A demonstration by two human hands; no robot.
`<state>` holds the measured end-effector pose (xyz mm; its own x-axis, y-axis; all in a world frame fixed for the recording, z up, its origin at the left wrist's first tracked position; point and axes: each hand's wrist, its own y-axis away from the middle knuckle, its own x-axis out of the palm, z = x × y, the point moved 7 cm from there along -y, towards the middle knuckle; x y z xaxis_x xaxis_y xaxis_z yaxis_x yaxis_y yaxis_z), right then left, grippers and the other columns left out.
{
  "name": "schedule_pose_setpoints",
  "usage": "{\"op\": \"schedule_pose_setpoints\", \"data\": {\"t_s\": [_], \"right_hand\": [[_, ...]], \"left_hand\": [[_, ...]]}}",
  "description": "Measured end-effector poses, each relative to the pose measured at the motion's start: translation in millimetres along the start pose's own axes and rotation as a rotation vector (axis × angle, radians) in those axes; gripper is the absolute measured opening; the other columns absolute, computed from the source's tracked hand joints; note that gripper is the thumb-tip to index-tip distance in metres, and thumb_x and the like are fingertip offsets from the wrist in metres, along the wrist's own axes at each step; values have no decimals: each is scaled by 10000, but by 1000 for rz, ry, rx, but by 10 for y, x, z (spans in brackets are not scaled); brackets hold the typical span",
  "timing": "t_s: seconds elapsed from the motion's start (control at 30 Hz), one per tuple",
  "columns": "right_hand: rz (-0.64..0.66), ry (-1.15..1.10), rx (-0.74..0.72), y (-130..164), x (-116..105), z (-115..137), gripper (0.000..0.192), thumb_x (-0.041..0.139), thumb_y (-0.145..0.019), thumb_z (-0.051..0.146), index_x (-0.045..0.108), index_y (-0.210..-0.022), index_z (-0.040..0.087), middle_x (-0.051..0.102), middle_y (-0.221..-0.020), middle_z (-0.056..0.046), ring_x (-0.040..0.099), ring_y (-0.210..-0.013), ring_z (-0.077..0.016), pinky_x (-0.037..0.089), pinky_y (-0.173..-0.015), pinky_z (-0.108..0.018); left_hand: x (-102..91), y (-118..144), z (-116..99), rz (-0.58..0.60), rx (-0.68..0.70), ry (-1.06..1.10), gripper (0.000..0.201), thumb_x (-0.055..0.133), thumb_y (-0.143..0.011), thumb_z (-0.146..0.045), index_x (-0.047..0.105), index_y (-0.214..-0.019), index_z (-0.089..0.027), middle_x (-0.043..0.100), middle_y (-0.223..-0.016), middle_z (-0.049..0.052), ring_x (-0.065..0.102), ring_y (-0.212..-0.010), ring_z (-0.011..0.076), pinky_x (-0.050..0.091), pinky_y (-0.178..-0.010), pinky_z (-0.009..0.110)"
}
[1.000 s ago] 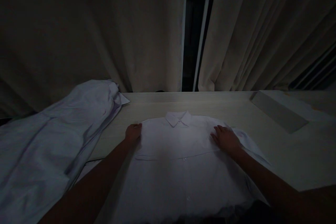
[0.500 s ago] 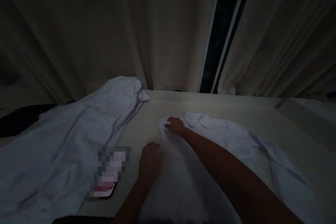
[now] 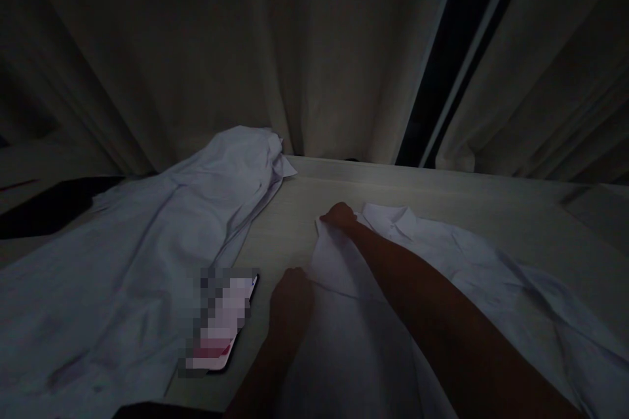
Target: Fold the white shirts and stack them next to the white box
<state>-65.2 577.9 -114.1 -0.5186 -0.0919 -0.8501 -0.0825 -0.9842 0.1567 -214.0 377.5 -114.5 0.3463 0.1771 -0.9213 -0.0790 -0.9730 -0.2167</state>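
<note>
Item one: white collared shirt (image 3: pixel 442 262), lying flat on the pale counter (image 3: pixel 304 209), collar toward the counter's far edge, body running back to the near edge and out toward the right.

Item two: my right hand (image 3: pixel 339 216), arm crossed over the shirt, resting at the shirt's far left corner beside the collar. Fingers curled onto the cloth there; in this dim light I cannot tell whether they pinch the fabric or only press it.

Item three: my left hand (image 3: pixel 291 291), lower down at the shirt's left edge, loosely closed, knuckles up, touching the fold line. I cannot tell if it grips the cloth.

Item four: phone (image 3: pixel 221 324), screen blurred, flat on the counter just left of my left hand, near the counter's near edge.

Item five: a second pale garment (image 3: pixel 147 242), crumpled, spread over the counter's left side up to its far edge.

Item six: beige curtains (image 3: pixel 295 46) hanging behind the far edge, a dark gap between them at the right.
</note>
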Motion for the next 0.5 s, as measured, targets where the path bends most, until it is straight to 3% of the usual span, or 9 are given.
{"op": "schedule_pose_setpoints", "data": {"t_s": [0.1,0.23,0.37,0.5], "right_hand": [[5,-51,-44,40,26,18,387,712,-741,509,718,-991,213,689,-1089,-119,639,-1006,-280,472,-816,-377],[-6,-103,-172,199,-27,-37,377,552,-876,528,656,-1179,330,693,-1119,-1,623,-1020,-170,451,-860,-283],[-49,-42,-143,370,-239,-389,336,547,-887,452,692,-1128,267,675,-1162,-37,571,-1109,-232,422,-924,-357],[-55,17,-98,488,-344,-545,365,516,-888,505,705,-1091,269,658,-1179,-65,538,-1135,-289,423,-910,-432]], "left_hand": [[25,2,5,-14,-2,-70,181,438,-816,-102,598,-790,-182,586,-847,82,574,-831,201,442,-769,331],[40,12,-3,-62,3,-105,205,399,-847,-138,593,-797,-186,584,-836,95,582,-809,220,453,-734,350],[-27,7,-16,-120,-58,-7,259,353,-902,-212,577,-1019,-157,614,-1002,106,592,-916,218,460,-810,347],[-70,-12,-38,-133,-114,16,417,336,-932,-472,602,-993,-157,622,-998,118,589,-953,253,457,-838,379]]}}
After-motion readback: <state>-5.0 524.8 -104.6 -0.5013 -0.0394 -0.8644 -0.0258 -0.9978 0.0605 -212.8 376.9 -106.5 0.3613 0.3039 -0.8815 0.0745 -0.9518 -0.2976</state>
